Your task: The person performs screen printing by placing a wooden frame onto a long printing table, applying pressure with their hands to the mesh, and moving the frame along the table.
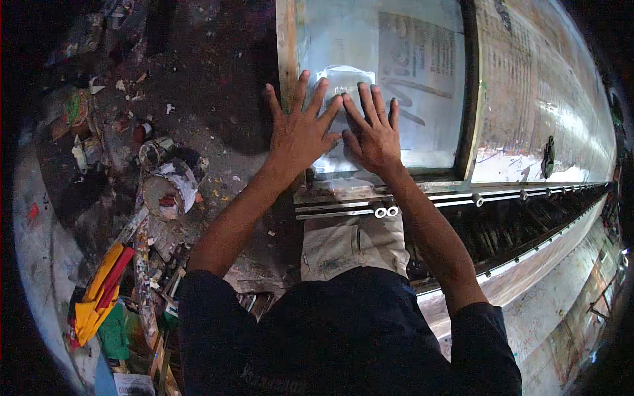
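Observation:
A screen-printing frame [469, 99] with wooden sides lies on the long table before me. Its pale bluish mesh [429, 135] shows faint dark lettering and bold strokes. My left hand [297, 135] is spread palm down at the mesh's left side, its outer fingers reaching over the wooden edge. Beside it, my right hand [378, 137] rests palm down with fingers apart, and the two hands nearly touch at the fingertips. Just beyond the fingers sits a small grey rectangular patch [356, 77] with a bright white outline. Neither hand holds anything; the palms hide part of the mesh.
Metal rails with small white rollers [386, 212] run along the table's near edge. The worn tabletop [528, 99] stretches right. Down on the left, paint-crusted cans [160, 195], scraps and yellow and red cloth [105, 294] clutter the dark, stained floor [218, 152].

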The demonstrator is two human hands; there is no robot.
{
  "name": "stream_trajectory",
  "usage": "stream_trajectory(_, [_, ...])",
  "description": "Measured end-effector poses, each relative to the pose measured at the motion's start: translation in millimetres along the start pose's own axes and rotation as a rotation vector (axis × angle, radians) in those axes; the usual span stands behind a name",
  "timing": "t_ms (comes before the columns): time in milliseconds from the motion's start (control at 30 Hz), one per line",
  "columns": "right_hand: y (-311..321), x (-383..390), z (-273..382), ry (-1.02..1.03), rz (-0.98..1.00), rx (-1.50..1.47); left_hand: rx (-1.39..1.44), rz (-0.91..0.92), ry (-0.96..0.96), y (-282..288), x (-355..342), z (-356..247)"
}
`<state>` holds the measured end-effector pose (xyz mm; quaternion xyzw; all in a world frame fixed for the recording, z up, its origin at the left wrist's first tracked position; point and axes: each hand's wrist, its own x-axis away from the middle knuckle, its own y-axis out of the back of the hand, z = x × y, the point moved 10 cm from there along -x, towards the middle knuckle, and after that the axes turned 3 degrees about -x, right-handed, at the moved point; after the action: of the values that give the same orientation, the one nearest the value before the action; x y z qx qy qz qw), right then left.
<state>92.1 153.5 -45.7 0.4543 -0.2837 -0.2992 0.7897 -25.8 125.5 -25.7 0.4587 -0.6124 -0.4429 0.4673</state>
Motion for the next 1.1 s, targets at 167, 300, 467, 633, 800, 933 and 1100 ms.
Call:
stream_trajectory(167, [-4.7,-2.3,-4.6,-0.016,0.017,0.034,0.059,-0.034,0.015,-3.2,0.2,2.0])
stream_trajectory(300, [-3.5,-2.3,-2.1,-0.006,-0.020,0.029,0.069,-0.021,0.035,-4.6,0.5,3.8])
stream_trajectory(467, [-0.1,-3.2,0.5,-0.003,-0.014,0.013,0.072,-0.012,0.039,-6.0,1.5,4.3])
stream_trajectory(633, [46.2,21.5,-23.4,-0.057,-0.240,-0.198,0.128,-0.286,0.098,19.4,15.4,14.2])
stream_trajectory(800, [115.5,103.8,-148.0,-0.607,-0.631,0.062,0.258,-0.398,0.534,20.3,45.0,50.1])
stream_trajectory(933, [100.4,148.8,-230.9,-0.811,-0.464,-0.148,0.369,-0.455,0.579,10.3,49.4,46.9])
stream_trajectory(1100, [102.1,159.9,-246.3,-0.660,-0.607,-0.238,0.247,-0.512,0.649,8.3,57.2,43.6])
